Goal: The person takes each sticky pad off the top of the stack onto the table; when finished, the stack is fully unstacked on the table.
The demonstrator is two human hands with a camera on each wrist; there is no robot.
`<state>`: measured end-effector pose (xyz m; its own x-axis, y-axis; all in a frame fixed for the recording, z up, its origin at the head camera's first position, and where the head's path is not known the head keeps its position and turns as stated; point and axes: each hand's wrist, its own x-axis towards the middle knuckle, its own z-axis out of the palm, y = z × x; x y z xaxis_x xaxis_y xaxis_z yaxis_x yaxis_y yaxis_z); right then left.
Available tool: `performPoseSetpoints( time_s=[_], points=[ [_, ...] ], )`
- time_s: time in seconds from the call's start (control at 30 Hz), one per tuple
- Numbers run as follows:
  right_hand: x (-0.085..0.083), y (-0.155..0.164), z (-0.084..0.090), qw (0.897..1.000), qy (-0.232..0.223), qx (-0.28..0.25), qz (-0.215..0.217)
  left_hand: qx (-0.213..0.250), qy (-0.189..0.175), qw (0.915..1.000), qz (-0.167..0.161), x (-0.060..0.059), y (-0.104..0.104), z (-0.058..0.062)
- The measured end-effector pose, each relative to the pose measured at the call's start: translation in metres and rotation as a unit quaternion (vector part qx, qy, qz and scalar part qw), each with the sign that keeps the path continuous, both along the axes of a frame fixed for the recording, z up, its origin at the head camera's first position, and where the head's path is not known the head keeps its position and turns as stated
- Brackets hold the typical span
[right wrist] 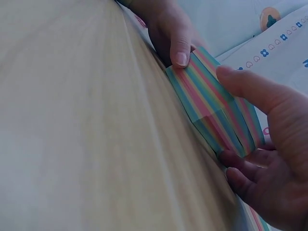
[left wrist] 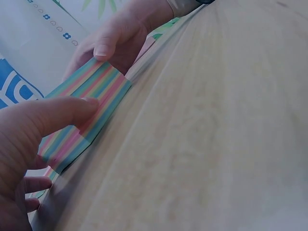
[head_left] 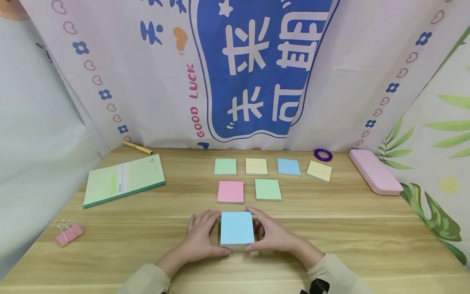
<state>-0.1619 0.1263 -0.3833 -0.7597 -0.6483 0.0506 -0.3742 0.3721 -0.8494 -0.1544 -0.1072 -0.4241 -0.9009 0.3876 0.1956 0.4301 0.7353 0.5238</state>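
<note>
Striped in blue, pink, green and yellow along its side, a thick square block of sticky notes with a light-blue top sheet [head_left: 237,228] is gripped between both hands: the left hand [head_left: 201,234] has its thumb [left wrist: 72,109] pressed on the near side and its fingers curled round the left edge, while the right hand [head_left: 272,233] clasps the right edge, thumb [right wrist: 245,86] against the same striped side. The block is set flat on the light wooden table [head_left: 367,228], near the middle of its front edge. Just behind it lie a pink pad [head_left: 230,191] and a green pad [head_left: 268,189]; farther back, a row of four pads is laid out. A green notebook [head_left: 124,180] lies toward the back left corner, a pink binder clip [head_left: 68,234] by the left edge, and a pink pencil case [head_left: 375,171] toward the back right corner.
</note>
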Motion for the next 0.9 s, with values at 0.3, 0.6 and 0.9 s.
performPoseSetpoints(
  time_s=[0.3, 0.6, 0.9],
  points=[
    [-0.002, 0.003, 0.0, 1.0, 0.016, -0.007, -0.014, 0.006, -0.007, 1.0, 0.0, -0.002, -0.001, -0.002],
    [-0.016, 0.026, -0.018, 0.979, -0.118, -0.164, -0.01, 0.004, -0.013, 0.9999, -0.001, -0.002, 0.0, -0.002],
    [-0.018, 0.047, -0.006, 0.964, -0.146, -0.221, 0.014, 0.004, -0.017, 0.9998, -0.001, 0.0, -0.002, 0.0]
  ],
)
